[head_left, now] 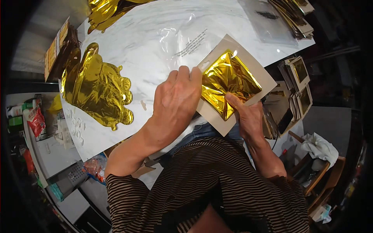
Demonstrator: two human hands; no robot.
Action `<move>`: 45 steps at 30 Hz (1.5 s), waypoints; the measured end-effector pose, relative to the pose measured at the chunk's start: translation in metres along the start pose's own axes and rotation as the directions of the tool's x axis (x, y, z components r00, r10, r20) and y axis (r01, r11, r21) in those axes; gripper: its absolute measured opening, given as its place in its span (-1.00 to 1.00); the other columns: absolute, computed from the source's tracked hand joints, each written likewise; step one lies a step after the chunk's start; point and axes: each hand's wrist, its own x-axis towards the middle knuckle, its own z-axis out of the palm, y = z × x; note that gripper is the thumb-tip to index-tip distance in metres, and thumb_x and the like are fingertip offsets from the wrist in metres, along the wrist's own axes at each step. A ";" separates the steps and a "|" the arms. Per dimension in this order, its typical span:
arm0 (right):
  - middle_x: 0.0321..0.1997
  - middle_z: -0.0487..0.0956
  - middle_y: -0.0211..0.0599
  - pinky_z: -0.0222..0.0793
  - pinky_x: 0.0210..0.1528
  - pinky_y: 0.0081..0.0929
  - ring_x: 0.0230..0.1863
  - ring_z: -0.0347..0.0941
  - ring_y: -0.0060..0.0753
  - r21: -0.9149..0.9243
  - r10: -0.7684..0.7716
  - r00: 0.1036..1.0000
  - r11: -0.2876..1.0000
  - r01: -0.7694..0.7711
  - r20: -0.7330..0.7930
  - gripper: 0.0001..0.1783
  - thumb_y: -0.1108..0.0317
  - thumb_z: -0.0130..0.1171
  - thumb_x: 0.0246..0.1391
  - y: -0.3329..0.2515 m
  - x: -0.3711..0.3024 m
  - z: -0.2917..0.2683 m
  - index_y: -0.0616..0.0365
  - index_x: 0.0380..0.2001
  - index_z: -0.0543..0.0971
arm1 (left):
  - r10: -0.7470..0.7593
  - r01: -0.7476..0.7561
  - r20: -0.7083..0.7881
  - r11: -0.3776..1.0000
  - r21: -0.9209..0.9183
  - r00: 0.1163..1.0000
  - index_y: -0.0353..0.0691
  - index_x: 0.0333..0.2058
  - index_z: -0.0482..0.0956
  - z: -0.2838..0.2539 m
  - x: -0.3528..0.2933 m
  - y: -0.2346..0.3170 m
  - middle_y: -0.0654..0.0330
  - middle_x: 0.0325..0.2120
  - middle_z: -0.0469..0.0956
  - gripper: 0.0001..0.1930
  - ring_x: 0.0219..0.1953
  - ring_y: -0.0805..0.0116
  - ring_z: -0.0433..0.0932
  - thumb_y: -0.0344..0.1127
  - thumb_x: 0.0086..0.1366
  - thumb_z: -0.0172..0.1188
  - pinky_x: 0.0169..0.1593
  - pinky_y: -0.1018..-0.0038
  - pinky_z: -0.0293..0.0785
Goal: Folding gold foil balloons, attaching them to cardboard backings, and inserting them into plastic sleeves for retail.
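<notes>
My right hand (250,116) grips the lower right part of a beige cardboard card (262,77), its thumb pressing on the folded gold foil (231,83) that lies on the card. At the card's left edge, my left hand (176,101) is closed with the knuckles up; its fingertips are hidden, so I cannot tell what they pinch. A clear plastic bag (176,44) with printed text lies on the table just beyond the left hand. To the left, a flat gold foil balloon (97,91), scalloped along one side, rests on the marbled white table (143,50).
More gold foil (110,11) lies at the far left edge, near a stack of packed cards (62,50). Clear bags (264,19) and card packs (293,19) occupy the far right. Further card packs (301,85) stand at right. A wooden chair (326,174) is at lower right.
</notes>
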 end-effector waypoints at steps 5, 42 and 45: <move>0.01 0.67 -0.20 0.57 0.02 -0.52 -0.09 0.62 -0.46 -0.031 -0.017 1.000 0.999 0.016 -0.024 -0.50 0.49 0.44 0.14 0.004 0.000 -0.005 0.43 0.11 0.54 | 0.049 -0.047 -0.031 0.997 0.054 0.998 -0.33 -0.28 0.44 -0.003 -0.002 -0.003 0.02 -0.42 0.47 -0.83 -0.34 0.09 0.58 -0.55 0.12 0.17 -0.38 0.27 0.58; -0.40 0.68 -0.15 0.66 -0.37 -0.55 -0.46 0.65 -0.47 0.040 0.104 0.966 0.992 -0.116 0.235 -0.55 0.11 0.38 0.28 0.017 0.005 -0.017 0.43 -0.30 0.67 | 0.086 -0.087 0.025 0.995 0.051 0.996 -0.25 -0.13 0.54 0.008 0.024 0.024 0.07 -0.31 0.51 -0.78 -0.20 0.06 0.62 -0.42 0.23 0.17 -0.32 0.20 0.58; -0.37 0.68 -0.13 0.69 -0.34 -0.54 -0.43 0.67 -0.45 0.042 0.142 0.957 0.987 -0.157 0.252 -0.54 0.12 0.36 0.29 0.022 0.007 -0.017 0.46 -0.25 0.65 | 0.060 -0.048 -0.058 0.979 0.197 0.996 -0.26 -0.28 0.54 0.010 0.021 0.016 0.08 -0.35 0.53 -0.86 -0.24 0.14 0.63 -0.36 0.21 0.19 -0.41 0.27 0.56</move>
